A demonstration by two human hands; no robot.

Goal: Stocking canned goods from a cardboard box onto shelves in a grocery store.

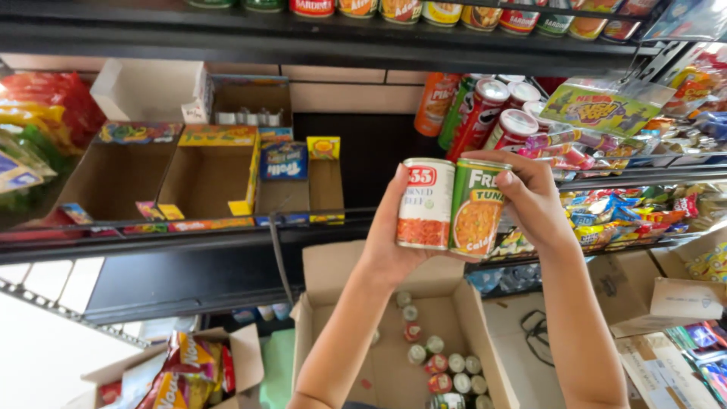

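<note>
Head view shows me both hands raised in front of a dark metal shelf rack [227, 242]; my left hand [390, 246] wraps a white-and-red labelled round tin can [424, 203], its thumb up along the can's left side and the rest of its fingers hidden behind the can; my right hand [534, 198] grips a green-and-orange labelled round tin can [477, 206], fingers [506, 178] curled over its top rim and right side; the two cans stand upright, touching side by side, held in the air at the level of the middle shelf; directly below them on the floor sits an open brown cardboard box [469, 326] with a loose cluster of small cans [443, 363] lying on its bottom, lids up; behind the held cans, to the right, tall red and green cylindrical snack tubes [485, 113] lean on a shelf, just beside small colourful wrapped sweets [636, 212]; to the left on the middle shelf stand open cardboard display trays [204, 178], brown inside with bright printed edges; along the top shelf runs a row of tin cans [424, 11], only their lower parts visible; at lower left another open carton holds red-and-yellow foil snack packets [185, 375].
</note>
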